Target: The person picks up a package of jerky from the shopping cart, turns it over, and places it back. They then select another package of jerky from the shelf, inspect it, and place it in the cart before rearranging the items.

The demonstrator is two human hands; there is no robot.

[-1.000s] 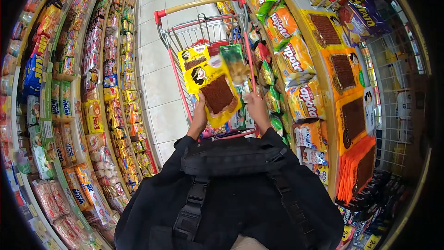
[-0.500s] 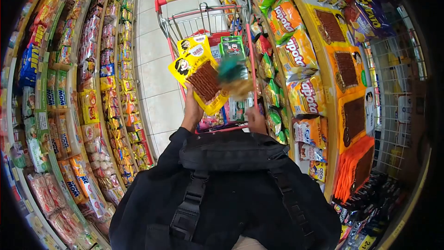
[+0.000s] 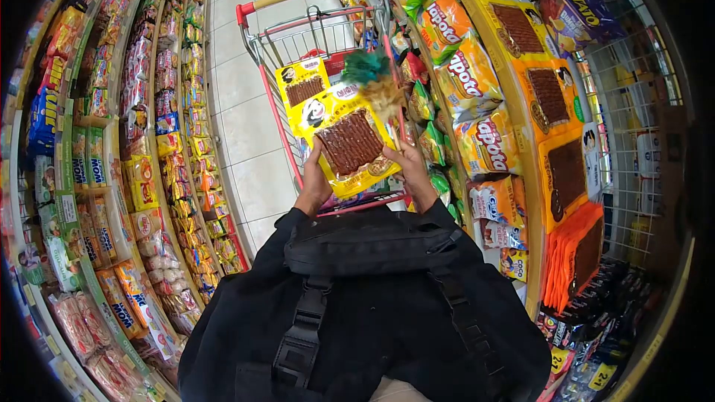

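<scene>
My left hand grips the lower left edge of a yellow snack packet, its fingers going behind it. On the lower right side of that packet, my right hand closes on the edge. Dark brown, stick-like pieces show through the packet's window, and it is tilted above the shopping cart. Just beyond it lies a second, similar yellow packet, partly covered by the first. A fuzzy teal and tan thing is beside the packets; I cannot make out its kind.
Shelves of small wrapped sweets line the left side. Along the right shelf stand orange snack bags, hanging brown-windowed packets and a wire rack. A black bag is strapped across my front. Pale tiled floor runs left of the cart.
My right hand has come up from the cart's right side and taken hold of the packet. The packet has moved slightly right and turned more upright.
</scene>
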